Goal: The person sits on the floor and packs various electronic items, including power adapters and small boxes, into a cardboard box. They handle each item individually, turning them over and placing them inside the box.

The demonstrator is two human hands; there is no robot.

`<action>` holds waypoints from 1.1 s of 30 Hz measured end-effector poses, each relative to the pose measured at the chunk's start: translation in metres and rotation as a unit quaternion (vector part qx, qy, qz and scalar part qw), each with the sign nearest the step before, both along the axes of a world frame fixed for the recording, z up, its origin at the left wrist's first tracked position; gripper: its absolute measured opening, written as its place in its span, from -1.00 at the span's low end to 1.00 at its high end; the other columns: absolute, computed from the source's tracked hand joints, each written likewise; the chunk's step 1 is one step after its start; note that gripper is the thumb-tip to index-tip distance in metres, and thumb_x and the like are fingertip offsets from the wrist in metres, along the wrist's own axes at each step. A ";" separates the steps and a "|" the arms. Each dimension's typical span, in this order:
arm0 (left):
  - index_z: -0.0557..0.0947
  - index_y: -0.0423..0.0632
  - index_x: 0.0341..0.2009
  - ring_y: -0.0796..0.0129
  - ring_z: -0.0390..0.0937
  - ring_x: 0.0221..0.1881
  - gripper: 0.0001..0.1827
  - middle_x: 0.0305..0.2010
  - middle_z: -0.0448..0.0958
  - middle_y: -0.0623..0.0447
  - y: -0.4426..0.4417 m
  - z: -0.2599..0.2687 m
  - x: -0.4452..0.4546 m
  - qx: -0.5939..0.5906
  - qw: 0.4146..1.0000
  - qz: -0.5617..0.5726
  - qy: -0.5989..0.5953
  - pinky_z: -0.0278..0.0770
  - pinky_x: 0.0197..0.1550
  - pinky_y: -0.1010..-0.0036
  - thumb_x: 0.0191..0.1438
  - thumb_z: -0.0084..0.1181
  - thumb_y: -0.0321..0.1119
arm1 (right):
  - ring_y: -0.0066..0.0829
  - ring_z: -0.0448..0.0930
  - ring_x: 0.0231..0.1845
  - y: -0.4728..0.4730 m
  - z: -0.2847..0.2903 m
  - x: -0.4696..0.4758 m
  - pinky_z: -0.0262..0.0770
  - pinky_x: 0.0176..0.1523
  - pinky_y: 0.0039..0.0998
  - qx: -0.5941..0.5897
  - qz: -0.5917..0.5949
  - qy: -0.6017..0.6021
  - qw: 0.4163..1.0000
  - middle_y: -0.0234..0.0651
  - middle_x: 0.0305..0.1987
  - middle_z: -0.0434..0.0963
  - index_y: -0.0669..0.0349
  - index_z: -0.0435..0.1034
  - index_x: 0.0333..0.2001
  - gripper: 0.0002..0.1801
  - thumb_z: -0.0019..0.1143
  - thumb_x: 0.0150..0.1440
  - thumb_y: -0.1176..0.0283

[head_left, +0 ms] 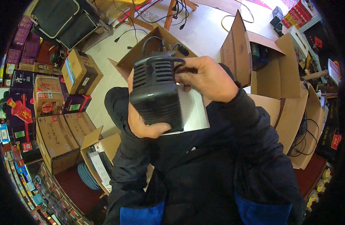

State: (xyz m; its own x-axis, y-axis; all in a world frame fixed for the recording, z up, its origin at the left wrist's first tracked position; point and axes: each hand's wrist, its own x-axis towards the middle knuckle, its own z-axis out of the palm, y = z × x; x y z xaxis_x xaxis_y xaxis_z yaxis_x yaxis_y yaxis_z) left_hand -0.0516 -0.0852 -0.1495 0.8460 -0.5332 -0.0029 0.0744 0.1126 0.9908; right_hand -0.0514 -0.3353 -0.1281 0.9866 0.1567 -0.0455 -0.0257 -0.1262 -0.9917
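A black vented housing with ribbed slots is held up in front of my chest. My left hand grips it from its left side and below, thumb across the lower edge. Over its upper right edge, my right hand has its fingers bent around a loop of black cable; the fingertips are partly hidden against the housing. A pale, shiny flat panel shows along the housing's right side. Behind stands an open cardboard box, with a black cable and plug above it.
Open cartons stand at the right, one holding black cables. Stacked boxes and a smaller carton line the left. A folding chair is at the back left. Loose cables lie on the floor.
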 end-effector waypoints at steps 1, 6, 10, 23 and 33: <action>0.03 -0.15 0.56 0.06 0.52 0.28 0.49 0.30 0.48 -0.17 -0.001 0.005 0.001 0.029 1.000 -0.003 -0.010 0.43 0.37 0.18 -0.36 0.72 -0.03 | -0.44 0.69 -0.36 0.000 0.000 -0.001 0.59 -0.22 -0.37 -0.045 -0.008 -0.034 0.998 -0.24 -0.39 0.66 0.42 0.60 -0.14 -0.86 0.24 0.24 0.59; -0.19 -0.08 0.61 -0.02 0.38 0.44 0.62 0.44 0.31 -0.23 -0.011 0.027 0.005 0.060 0.995 -0.030 -0.075 0.32 0.47 0.15 -0.38 0.72 -0.12 | 0.07 0.68 -0.16 -0.001 -0.001 -0.005 0.59 -0.03 -0.15 -0.132 -0.018 -0.067 0.989 0.08 -0.23 0.66 0.32 0.61 -0.09 -0.79 0.25 0.18 0.55; -0.15 -0.07 0.60 -0.06 0.34 0.47 0.55 0.44 0.29 -0.23 -0.025 0.029 0.008 0.069 0.975 -0.039 -0.206 0.25 0.51 0.16 -0.35 0.69 -0.22 | 0.09 0.70 0.00 -0.006 0.012 -0.010 0.61 0.08 -0.15 -0.105 0.017 -0.130 0.986 0.08 -0.07 0.69 0.25 0.56 0.06 -0.65 0.25 0.16 0.55; -0.15 -0.17 0.62 -0.03 0.29 0.51 0.55 0.50 0.27 -0.27 -0.046 0.028 0.009 0.117 0.954 -0.053 -0.273 0.20 0.53 0.22 -0.32 0.68 -0.24 | -0.36 0.64 0.13 -0.031 0.004 -0.050 0.56 0.26 -0.25 0.091 0.082 0.027 0.992 -0.28 0.12 0.69 0.32 0.54 0.17 -0.04 0.86 -0.40 0.41; -0.19 -0.30 0.61 -0.16 -0.12 0.70 0.64 0.64 0.00 -0.42 -0.041 0.019 0.001 0.167 0.938 -0.063 -0.299 -0.31 0.65 -0.05 -0.29 0.71 0.05 | -0.29 0.66 0.12 -0.040 -0.029 -0.069 0.60 0.22 -0.20 0.176 0.024 0.027 0.984 -0.22 0.13 0.68 0.35 0.52 0.18 -0.11 0.75 -0.31 0.46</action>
